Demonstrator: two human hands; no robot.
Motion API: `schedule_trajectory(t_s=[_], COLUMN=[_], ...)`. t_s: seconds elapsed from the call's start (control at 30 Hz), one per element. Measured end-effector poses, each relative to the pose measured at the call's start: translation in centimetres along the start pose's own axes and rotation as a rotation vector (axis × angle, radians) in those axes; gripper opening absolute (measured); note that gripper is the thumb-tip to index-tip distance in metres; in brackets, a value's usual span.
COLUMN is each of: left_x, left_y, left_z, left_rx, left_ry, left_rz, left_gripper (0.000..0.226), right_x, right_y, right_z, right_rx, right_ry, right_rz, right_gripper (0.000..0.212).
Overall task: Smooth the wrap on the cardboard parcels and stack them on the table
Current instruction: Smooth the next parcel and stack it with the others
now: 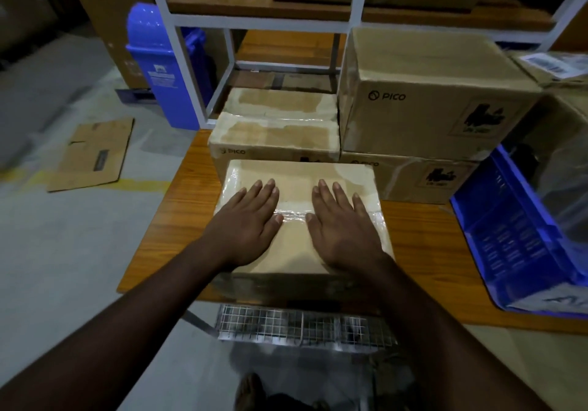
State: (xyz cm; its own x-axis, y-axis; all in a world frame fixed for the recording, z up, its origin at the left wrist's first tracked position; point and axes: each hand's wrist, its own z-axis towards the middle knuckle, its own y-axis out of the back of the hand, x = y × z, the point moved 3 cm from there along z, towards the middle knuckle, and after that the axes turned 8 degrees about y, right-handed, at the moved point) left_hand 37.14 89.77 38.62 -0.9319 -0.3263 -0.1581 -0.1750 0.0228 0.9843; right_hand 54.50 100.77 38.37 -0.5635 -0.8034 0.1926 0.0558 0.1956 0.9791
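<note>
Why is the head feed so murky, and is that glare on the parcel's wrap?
Head view: lighting is dim, corners darkened; wide-angle bends the shelf frame and table edge. Yes, the wrap glints on the parcel between the left hand and right hand. The floor at the left smears with blur.

Place: a storeroom or packing area, by the look of it
Boxes: brown branded cartons stacked up on a wooden table, several wrapped in clear film
Racking: white metal shelving right behind, more cardboard on its wooden boards
Floor: bare concrete, a flattened carton lying loose on it
Bins: a blue swing-lid bin by the rack, a blue plastic crate on the table
</note>
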Motion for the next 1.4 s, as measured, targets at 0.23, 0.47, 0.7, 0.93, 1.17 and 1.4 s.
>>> schedule_trajectory(t_s=[0.23,0.47,0.7,0.93,1.17,1.4], left_x=[-1.1,-1.8,-2.9,-2.8,-0.2,0.3], left_y=[1.8,0.4,0.5,0.5,-0.8,1.4], left_z=[-2.8,-4.0,-8.2,-8.1,-10.0,-8.5], left_rx=[-0.052,-0.063,-0.21,-0.208,-0.243,-0.235], left_ry=[-0.059,-0.022,-0.072,-0.099,-0.085,-0.024], left_rz=[-0.108,-0.073,-0.173,-0.167,-0.138,-0.242], left_gripper=[0.06,0.058,0.054,0.056,0.056,0.062], right_x=[1.7,2.8,4.1,3.5,-1.2,-2.1], right_y=[2.6,1.4,0.5,0.6,-0.7,1.6], right_z=[-2.0,-2.9,-6.8,-7.1,-12.0,-9.7], right_rx=[-0.078,-0.036,-0.273,-0.202,-0.499,-0.416], right_ry=[0.056,0.134,0.237,0.242,0.014,-0.042], right_rz=[0.186,0.181,0.291,0.336,0.251,0.236], right_gripper=[0.051,0.051,0.039,0.038,0.04,0.04])
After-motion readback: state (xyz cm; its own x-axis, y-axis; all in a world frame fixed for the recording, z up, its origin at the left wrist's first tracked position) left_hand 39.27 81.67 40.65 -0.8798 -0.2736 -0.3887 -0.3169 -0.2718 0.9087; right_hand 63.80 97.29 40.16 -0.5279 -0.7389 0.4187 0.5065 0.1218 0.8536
